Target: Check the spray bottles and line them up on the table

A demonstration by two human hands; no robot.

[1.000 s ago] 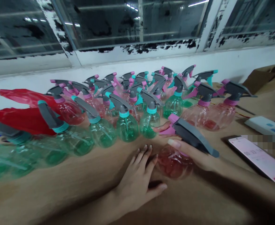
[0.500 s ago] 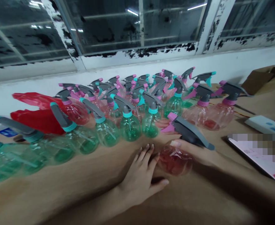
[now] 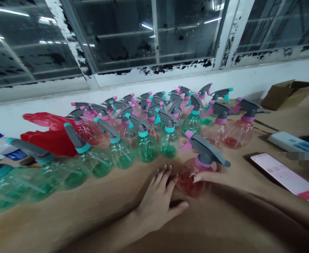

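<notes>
Pink spray bottle (image 3: 190, 181) sits between the left hand (image 3: 155, 200), flat, open and empty, and the right hand (image 3: 221, 176), half closed round it. That thumb has slid lower, so the trigger (image 3: 186, 146) looks free.

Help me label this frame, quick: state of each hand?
Left hand: open, palm down on the table.
Right hand: closed on the pink-collared spray bottle.

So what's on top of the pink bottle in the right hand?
A grey sprayer with a pink collar. The collar covers the mouth of the bottle, so that's hidden.
</notes>
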